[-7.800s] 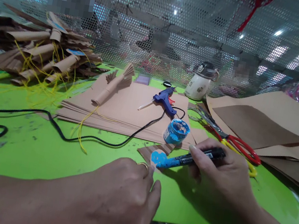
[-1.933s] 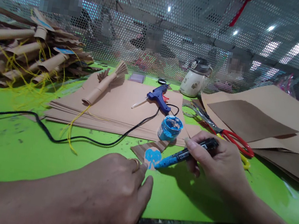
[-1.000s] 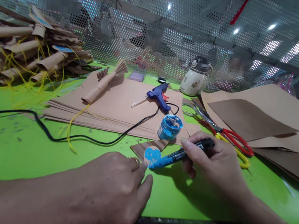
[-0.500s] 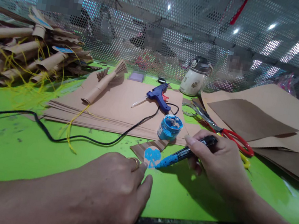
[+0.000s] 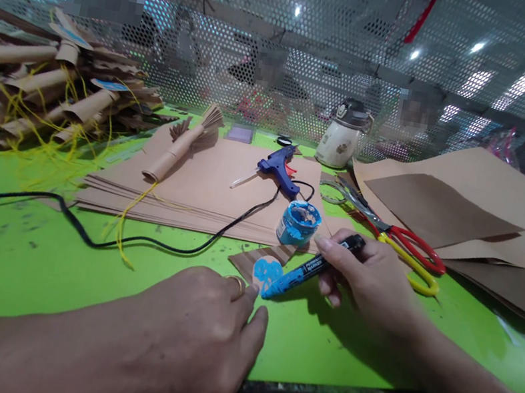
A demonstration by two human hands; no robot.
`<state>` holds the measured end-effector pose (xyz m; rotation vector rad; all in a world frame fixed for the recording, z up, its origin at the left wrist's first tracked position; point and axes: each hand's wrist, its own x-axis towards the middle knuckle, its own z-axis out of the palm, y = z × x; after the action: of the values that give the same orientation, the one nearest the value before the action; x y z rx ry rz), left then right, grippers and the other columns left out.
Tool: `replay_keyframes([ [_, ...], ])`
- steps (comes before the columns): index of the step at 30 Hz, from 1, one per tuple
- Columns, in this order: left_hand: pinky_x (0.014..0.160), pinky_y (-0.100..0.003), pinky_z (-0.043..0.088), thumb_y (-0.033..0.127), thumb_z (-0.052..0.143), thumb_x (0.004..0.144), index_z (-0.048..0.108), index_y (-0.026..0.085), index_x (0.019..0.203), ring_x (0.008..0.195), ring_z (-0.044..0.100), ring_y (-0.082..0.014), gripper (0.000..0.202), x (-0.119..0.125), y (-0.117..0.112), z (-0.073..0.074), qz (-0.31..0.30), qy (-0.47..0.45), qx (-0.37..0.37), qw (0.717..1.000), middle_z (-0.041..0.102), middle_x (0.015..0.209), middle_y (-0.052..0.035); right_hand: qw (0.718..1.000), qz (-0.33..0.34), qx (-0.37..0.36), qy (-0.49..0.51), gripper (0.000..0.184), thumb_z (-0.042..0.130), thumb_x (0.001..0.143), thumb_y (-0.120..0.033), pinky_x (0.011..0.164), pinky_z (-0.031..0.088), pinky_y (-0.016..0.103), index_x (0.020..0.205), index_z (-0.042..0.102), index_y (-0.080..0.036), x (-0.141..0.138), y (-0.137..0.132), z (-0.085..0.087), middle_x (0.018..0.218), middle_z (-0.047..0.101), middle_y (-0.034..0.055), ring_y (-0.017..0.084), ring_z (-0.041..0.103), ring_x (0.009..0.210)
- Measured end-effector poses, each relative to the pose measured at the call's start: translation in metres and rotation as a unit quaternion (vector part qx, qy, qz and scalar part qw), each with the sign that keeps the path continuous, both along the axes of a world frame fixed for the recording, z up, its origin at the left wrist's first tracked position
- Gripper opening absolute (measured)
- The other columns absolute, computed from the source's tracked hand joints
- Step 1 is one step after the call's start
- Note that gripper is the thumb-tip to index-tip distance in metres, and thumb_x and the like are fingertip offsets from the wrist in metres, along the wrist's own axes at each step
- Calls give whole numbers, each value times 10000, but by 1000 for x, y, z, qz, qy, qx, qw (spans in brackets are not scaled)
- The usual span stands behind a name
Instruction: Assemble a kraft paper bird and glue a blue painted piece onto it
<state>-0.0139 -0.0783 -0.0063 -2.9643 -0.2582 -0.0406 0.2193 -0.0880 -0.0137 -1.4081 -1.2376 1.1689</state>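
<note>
My right hand (image 5: 370, 276) grips a black permanent marker (image 5: 319, 265) whose front end is coated in blue paint. The marker's tip rests at the lower edge of a small brown paper disc (image 5: 264, 266) with blue paint on its upper part. My left hand (image 5: 214, 323), a ring on one finger, lies low over the table with fingers closed together, a fingertip holding the disc's lower left edge. Most of its fingers are hidden under the hand. A brown paper triangle (image 5: 244, 258) lies partly under the disc. Just behind stands an uncapped jar of blue paint (image 5: 296, 226).
A blue glue gun (image 5: 280, 167) and a rolled paper piece (image 5: 176, 153) lie on stacked brown sheets (image 5: 220, 206). Its black cord crosses the green table. Scissors (image 5: 415, 250) lie right, a bottle (image 5: 341, 136) stands behind, and tied paper rolls (image 5: 39, 82) are heaped left.
My right hand has moved slightly left with the marker, its tip shifting left and a little lower on the disc. The yellow scissor handle shows more. My left hand has stayed put.
</note>
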Motion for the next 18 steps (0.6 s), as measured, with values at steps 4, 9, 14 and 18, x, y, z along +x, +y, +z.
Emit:
replay_keyframes([
  [4, 567, -334, 477, 57, 564, 817, 582, 162, 886, 662, 571, -225, 127, 0, 1, 1, 2, -5, -17, 1000, 618, 749, -72, 1000, -12, -9, 17, 395, 739, 830, -502, 371, 385, 175, 679, 574, -176, 0, 2, -1, 482, 629, -11, 76, 505, 358],
  [9, 510, -370, 488, 52, 546, 809, 608, 158, 873, 637, 579, -247, 139, 2, 1, 2, -3, 6, -8, 1000, 612, 751, -70, 999, -34, 2, 24, 406, 744, 825, -493, 359, 380, 181, 638, 569, -177, 0, 4, -2, 473, 618, -7, 76, 501, 350],
  [14, 494, -402, 510, 40, 520, 810, 637, 150, 869, 630, 583, -254, 171, 2, 2, 2, -1, 2, -4, 1000, 603, 751, -64, 999, -12, -5, 30, 382, 719, 855, -477, 371, 393, 178, 666, 578, -177, 2, 4, -7, 494, 632, -4, 76, 508, 363],
  [18, 491, -393, 516, 20, 515, 797, 645, 145, 855, 629, 586, -251, 190, 1, 1, 3, -6, 6, 1, 1000, 620, 753, -75, 999, -14, -11, 36, 391, 733, 843, -461, 376, 393, 162, 636, 572, -171, 4, 6, -10, 488, 633, -6, 67, 511, 359],
])
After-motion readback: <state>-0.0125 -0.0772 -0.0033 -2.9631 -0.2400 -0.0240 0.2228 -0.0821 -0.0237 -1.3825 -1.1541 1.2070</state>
